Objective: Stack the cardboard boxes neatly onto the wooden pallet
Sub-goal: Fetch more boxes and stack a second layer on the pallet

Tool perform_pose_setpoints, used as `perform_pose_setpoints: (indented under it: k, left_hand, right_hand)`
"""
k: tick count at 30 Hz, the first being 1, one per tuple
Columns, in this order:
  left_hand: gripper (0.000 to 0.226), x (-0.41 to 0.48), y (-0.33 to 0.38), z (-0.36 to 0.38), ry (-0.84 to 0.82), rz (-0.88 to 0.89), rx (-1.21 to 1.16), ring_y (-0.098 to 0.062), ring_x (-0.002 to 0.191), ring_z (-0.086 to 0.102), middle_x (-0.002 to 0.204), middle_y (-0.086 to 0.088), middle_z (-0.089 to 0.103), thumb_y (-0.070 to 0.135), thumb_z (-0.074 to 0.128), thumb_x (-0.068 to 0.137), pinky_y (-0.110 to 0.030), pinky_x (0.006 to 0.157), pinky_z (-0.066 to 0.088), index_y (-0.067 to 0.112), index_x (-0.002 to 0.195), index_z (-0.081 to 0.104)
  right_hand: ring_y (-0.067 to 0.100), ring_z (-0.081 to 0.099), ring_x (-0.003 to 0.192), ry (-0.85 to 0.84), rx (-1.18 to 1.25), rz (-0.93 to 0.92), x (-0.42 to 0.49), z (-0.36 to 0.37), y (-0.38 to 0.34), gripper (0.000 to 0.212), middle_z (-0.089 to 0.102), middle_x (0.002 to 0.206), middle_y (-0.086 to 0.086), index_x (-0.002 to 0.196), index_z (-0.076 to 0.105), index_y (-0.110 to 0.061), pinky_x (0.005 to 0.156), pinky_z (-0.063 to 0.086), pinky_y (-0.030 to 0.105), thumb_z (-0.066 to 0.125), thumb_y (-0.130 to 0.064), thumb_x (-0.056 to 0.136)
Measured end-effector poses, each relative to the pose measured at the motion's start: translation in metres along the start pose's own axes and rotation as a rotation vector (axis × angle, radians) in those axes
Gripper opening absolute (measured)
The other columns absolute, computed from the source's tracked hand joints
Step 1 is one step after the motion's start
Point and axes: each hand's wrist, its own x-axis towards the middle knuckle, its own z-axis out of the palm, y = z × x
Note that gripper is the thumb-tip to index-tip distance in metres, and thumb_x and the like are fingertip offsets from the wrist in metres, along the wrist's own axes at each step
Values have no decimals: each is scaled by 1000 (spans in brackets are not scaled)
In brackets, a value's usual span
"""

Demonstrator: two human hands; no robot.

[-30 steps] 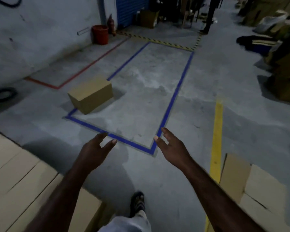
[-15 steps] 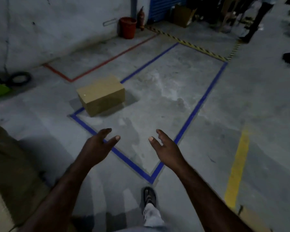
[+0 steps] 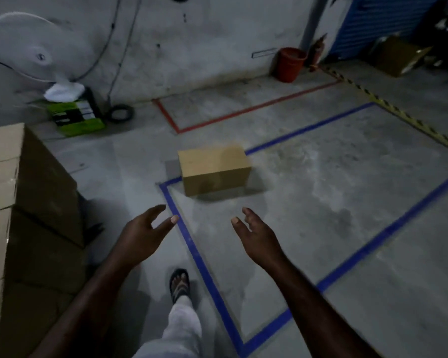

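Observation:
A single brown cardboard box (image 3: 214, 169) lies on the concrete floor at the near-left corner of a blue-taped rectangle (image 3: 192, 244). My left hand (image 3: 142, 235) and my right hand (image 3: 258, 235) reach forward side by side, a short way short of the box. Both hold nothing, with fingers relaxed and spread. A tall stack of cardboard boxes (image 3: 18, 202) stands at my left edge of view. No wooden pallet shows.
A white fan (image 3: 34, 47) and a green-and-black case (image 3: 75, 116) sit by the wall at back left. A red bucket (image 3: 290, 63) stands near a blue shutter. Red tape (image 3: 243, 112) and striped hazard tape (image 3: 398, 113) mark the floor. My sandalled foot (image 3: 179, 284) steps forward.
My view has swung left and moved closer to the lone box, which now sits nearer and more central. The stack at my left and the fan came into view. Both hands stay empty.

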Motion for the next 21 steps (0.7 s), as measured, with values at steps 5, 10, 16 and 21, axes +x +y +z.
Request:
perform_pose_setpoints:
  k: [5, 10, 16, 21]
  left_hand:
    - [87, 100, -8, -26, -11, -78, -74, -24, 131, 49, 146, -9, 49, 71, 49, 72, -49, 104, 46, 26, 146, 44]
    - [77, 224, 0, -68, -64, -82, -44, -25, 128, 51, 146, -9, 49, 63, 51, 79, -46, 101, 47, 24, 145, 43]
    - [64, 370, 17, -101, -78, -6, 99, -24, 123, 56, 145, -6, 51, 56, 54, 90, -37, 96, 46, 23, 144, 47]
    - [64, 494, 38, -98, -126, -1, 170, -23, 122, 57, 145, -7, 52, 55, 53, 91, -37, 96, 46, 23, 145, 46]
  right_hand:
    - [15, 43, 139, 5, 7, 28, 110, 14, -18, 63, 43, 154, 2, 152, 36, -25, 106, 34, 23, 50, -54, 97]
    - [16, 42, 139, 18, 60, 122, 213, 34, -50, 67, 43, 154, 2, 153, 35, -23, 104, 34, 24, 49, -56, 96]
    - [18, 45, 137, 33, 113, 209, 328, 51, -88, 70, 45, 153, 2, 153, 35, -23, 106, 37, 29, 50, -59, 95]
    - [17, 45, 137, 26, 136, 270, 430, 53, -94, 71, 42, 154, 0, 153, 35, -24, 105, 38, 27, 49, -61, 94]
